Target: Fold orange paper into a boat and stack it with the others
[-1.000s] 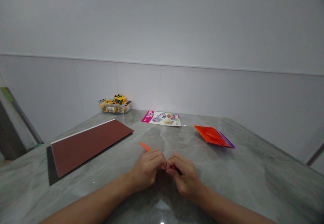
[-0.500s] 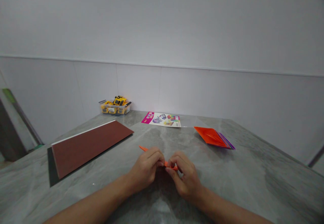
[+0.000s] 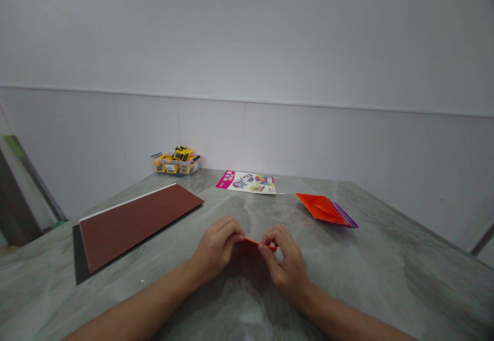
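Both my hands meet over the middle of the grey marble table (image 3: 386,279). My left hand (image 3: 215,248) pinches one end of a small folded orange paper piece (image 3: 254,243). The other end is pinched by my right hand (image 3: 284,264), thumb and fingers closed on it. The paper shows only as a thin orange strip between the fingertips, held just above the tabletop; the rest of it is hidden by my fingers.
A stack of coloured paper sheets (image 3: 326,208), orange on top, lies at the right rear. A printed instruction sheet (image 3: 247,181) lies by the wall. A long brown board (image 3: 133,222) lies at the left. A clear box with a yellow toy vehicle (image 3: 176,160) stands in the back corner.
My hands have lifted and moved slightly away from me, with the orange paper drawn out between them. The orange tip that stuck out left of my left hand is now hidden.
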The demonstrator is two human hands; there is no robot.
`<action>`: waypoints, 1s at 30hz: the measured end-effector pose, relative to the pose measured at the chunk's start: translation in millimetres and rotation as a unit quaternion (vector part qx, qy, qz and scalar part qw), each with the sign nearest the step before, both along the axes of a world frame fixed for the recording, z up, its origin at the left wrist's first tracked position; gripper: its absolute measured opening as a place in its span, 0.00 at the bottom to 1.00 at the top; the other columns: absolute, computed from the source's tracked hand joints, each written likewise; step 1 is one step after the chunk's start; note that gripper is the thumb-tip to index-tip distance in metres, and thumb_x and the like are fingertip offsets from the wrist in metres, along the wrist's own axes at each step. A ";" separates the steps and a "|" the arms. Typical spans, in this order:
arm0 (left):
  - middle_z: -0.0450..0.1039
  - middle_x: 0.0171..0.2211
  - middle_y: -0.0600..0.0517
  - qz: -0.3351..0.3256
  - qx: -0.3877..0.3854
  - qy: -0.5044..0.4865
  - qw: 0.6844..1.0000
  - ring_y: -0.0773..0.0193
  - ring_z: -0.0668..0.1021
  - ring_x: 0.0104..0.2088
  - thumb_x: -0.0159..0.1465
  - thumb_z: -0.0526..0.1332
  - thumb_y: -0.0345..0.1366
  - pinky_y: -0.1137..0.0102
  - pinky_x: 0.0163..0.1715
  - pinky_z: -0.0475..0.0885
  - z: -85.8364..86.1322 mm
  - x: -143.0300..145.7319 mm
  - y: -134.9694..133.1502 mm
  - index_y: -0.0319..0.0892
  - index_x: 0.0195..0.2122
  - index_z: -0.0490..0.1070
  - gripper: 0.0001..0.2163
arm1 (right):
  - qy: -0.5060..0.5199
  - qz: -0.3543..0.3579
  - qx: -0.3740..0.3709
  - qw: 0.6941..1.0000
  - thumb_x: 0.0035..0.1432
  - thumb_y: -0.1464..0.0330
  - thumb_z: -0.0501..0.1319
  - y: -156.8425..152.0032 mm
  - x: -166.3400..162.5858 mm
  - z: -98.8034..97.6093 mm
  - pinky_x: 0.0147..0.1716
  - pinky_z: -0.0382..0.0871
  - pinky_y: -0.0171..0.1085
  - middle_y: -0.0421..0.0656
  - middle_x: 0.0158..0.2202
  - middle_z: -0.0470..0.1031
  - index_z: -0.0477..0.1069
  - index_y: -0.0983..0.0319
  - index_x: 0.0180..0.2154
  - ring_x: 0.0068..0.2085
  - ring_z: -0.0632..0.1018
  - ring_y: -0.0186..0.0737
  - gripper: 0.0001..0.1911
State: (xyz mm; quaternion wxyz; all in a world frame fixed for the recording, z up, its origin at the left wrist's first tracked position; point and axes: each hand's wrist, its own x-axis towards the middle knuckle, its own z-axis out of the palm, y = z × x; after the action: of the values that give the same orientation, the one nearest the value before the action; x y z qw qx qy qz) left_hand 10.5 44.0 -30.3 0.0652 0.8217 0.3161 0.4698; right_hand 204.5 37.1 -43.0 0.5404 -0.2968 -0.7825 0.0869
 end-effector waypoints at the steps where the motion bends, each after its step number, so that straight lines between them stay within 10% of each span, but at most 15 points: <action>1: 0.69 0.29 0.50 -0.002 0.000 0.003 1.000 0.62 0.70 0.33 0.65 0.52 0.24 0.69 0.34 0.65 -0.7 0.1 0.0 0.41 0.31 0.65 0.08 | -0.010 0.005 0.001 1.000 0.60 0.74 0.55 -0.4 -0.2 -0.1 0.33 0.59 0.38 0.41 0.28 0.66 0.63 0.61 0.30 0.33 0.67 0.39 0.06; 9: 0.71 0.28 0.51 -0.086 0.025 0.079 0.993 0.63 0.69 0.30 0.63 0.49 0.22 0.67 0.34 0.64 -1.6 -2.4 1.6 0.42 0.29 0.65 0.11 | -0.046 0.115 -0.005 0.992 0.59 0.74 0.55 -1.7 0.4 1.2 0.32 0.60 0.37 0.40 0.26 0.67 0.63 0.60 0.28 0.30 0.67 0.38 0.07; 30: 0.68 0.26 0.51 -0.009 0.011 0.086 0.996 0.61 0.68 0.31 0.63 0.49 0.22 0.68 0.32 0.63 -4.5 -8.7 7.6 0.41 0.29 0.66 0.11 | -0.090 0.057 -0.036 0.994 0.60 0.75 0.53 2.7 1.7 -2.5 0.31 0.62 0.35 0.40 0.28 0.67 0.64 0.60 0.30 0.32 0.69 0.37 0.08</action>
State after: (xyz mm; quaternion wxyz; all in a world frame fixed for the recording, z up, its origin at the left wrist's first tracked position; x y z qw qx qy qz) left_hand 1.9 51.6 -34.8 0.0332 0.8623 0.3079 0.4005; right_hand 206.2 39.8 -45.4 0.4512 -0.2775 -0.8398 0.1187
